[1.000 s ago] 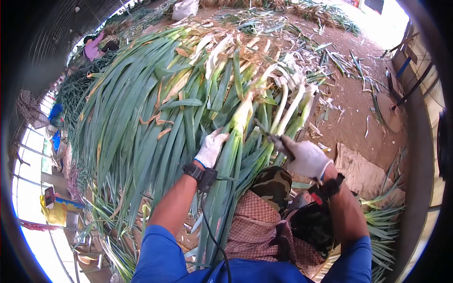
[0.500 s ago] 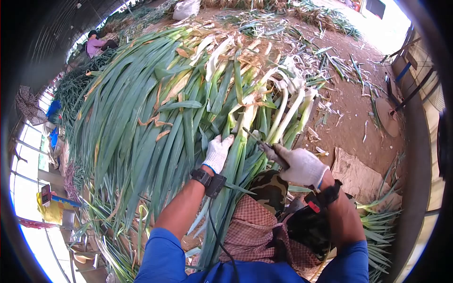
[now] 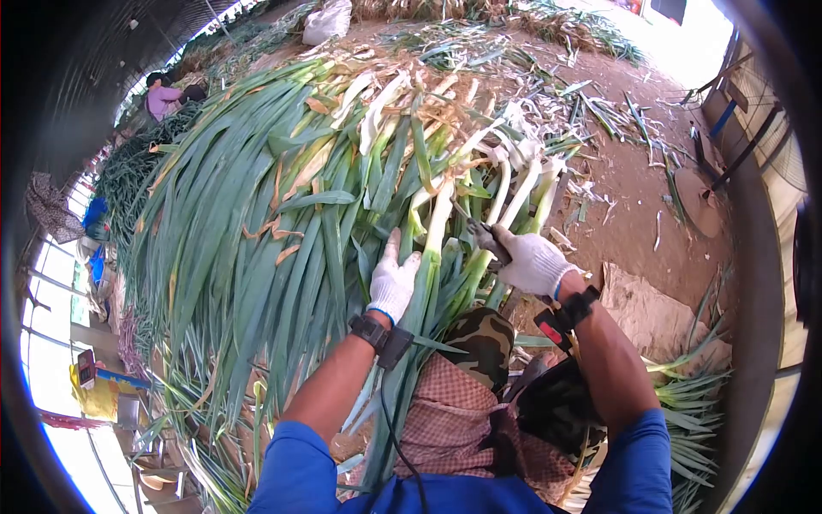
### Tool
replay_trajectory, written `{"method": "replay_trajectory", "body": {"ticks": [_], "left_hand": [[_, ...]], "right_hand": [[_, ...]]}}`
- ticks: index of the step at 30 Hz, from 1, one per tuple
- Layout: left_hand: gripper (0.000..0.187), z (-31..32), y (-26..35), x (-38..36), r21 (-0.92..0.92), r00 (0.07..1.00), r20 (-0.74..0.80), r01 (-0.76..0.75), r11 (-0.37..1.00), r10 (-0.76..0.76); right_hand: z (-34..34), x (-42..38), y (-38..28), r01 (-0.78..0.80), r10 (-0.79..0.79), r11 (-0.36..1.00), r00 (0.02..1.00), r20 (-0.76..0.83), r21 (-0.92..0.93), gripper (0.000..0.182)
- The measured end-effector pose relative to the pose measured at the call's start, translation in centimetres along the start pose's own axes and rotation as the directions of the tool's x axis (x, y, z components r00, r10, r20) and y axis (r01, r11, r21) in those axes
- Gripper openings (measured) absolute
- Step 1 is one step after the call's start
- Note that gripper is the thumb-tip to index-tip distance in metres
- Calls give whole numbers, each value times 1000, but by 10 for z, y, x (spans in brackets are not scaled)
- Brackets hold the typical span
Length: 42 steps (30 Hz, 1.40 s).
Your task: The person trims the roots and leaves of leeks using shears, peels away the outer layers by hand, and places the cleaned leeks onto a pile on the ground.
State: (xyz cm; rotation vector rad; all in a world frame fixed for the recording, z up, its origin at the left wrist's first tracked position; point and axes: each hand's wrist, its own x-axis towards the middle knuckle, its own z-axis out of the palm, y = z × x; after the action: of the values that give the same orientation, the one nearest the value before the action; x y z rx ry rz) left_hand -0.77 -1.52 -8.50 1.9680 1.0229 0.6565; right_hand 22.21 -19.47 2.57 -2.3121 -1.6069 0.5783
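My left hand (image 3: 395,283), in a white knit glove, rests on the green leaves of the leeks (image 3: 231,214). Its index finger points away from me, apart from the thumb, and nothing shows in its grip. Close by on the right lies a leek with a thick pale stalk (image 3: 439,218). My right hand (image 3: 533,265), gloved too, is closed round the dark handle of a knife (image 3: 490,244). This hand is beside the white stalks (image 3: 524,195) at the right end of the pile, and the blade is hard to make out among them.
A checked cloth (image 3: 449,411) covers my lap. Flattened brown paper (image 3: 651,313) and more leeks (image 3: 693,428) lie to my right. Trimmed leaves (image 3: 629,116) litter the soil beyond. At the far left sits another person (image 3: 163,98); a white sack (image 3: 327,21) stands at the back.
My right hand has moved up and slightly left with the knife, nearer the stalks. My left index finger is now stretched forward, where the fingers were curled by the leek before.
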Motion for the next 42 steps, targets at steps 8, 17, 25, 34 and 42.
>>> {"method": "replay_trajectory", "body": {"ticks": [8, 17, 25, 34, 42], "left_hand": [[45, 5, -2, -9, 367, 997, 18, -72, 927, 70], [82, 3, 31, 19, 691, 932, 328, -128, 712, -151], [39, -98, 46, 67, -314, 749, 645, 444, 839, -155], [46, -105, 46, 2, -511, 685, 725, 609, 607, -77], [28, -114, 41, -26, -406, 760, 617, 531, 743, -205]], "right_hand": [[9, 57, 24, -77, 78, 997, 996, -41, 16, 54], [4, 54, 22, -61, 62, 997, 998, -31, 39, 52], [-13, -5, 15, 21, -3, 986, 995, -104, 166, 83], [-16, -57, -10, 54, -35, 969, 996, -86, 240, 81], [-10, -30, -12, 84, -54, 975, 987, -149, 205, 74]]}}
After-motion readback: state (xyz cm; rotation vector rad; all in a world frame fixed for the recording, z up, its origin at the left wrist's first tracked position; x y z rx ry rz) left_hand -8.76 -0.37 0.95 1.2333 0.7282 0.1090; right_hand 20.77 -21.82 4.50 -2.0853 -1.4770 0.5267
